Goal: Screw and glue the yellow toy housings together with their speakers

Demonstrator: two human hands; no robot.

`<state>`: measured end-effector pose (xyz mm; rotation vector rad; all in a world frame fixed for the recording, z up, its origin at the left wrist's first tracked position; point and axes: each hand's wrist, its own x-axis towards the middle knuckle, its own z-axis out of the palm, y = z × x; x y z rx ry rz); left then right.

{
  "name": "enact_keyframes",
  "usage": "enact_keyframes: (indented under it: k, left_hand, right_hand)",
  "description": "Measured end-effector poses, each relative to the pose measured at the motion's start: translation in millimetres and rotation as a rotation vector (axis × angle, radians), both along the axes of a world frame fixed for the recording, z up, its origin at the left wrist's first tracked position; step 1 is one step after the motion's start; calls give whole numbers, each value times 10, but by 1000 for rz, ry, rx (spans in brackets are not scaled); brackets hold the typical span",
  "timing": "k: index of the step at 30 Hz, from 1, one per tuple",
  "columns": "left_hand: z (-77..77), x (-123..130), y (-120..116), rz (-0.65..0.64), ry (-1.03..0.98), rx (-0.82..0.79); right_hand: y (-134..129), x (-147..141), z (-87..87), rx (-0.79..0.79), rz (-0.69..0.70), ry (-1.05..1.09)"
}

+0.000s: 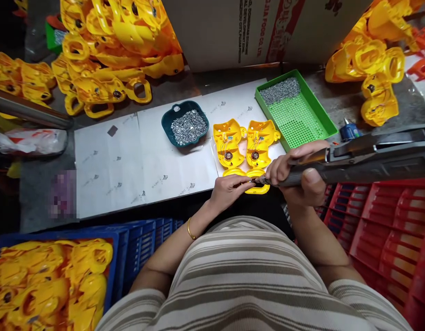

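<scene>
Hands meet at the near edge of the counter (105, 184). The right hand (295, 177) is clenched around a powered screwdriver (357, 158), its tip at the near handle loop of the right yellow shell (258, 145). The left hand (229, 189) pinches at that same loop, its fingertips beside the tip. A second shell (229, 143) lies just left, both open side up with wiring and a small speaker showing. Such moulded plastic looks light, stiff and slippery; the rim or handle loop seems the safe hold, away from the thin wires. Farther left sits a teal dish of screws (185, 124), farther right a green tray (297, 110).
</scene>
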<state>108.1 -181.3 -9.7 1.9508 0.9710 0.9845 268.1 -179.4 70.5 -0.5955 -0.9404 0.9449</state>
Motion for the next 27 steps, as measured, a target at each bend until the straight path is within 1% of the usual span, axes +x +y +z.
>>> enact_keyframes:
  k: [3,6,10,13,19,23,27]
  left_hand:
    - [-30,-5,-15,0,-6,-60]
    - [-51,-16,-26,-33,11,-132]
    - [-19,-8,-36,-73,87,-86]
    - [20,12,-50,-95,118,-73]
    - [36,23,-99,-105,168,-75]
    - [67,25,-112,-143,191,-91]
    - [89,37,-105,-154,194,-65]
  right_hand:
    - [-6,4,-6,-25,-5,0]
    - [-9,4,-13,-28,-15,3]
    - [-23,-1,-24,-42,-18,1]
    - [-36,5,-34,-40,18,-15]
    - [-14,28,-30,15,51,-12]
    - [-11,37,-11,-7,83,-36]
    - [-41,49,0,-28,93,-54]
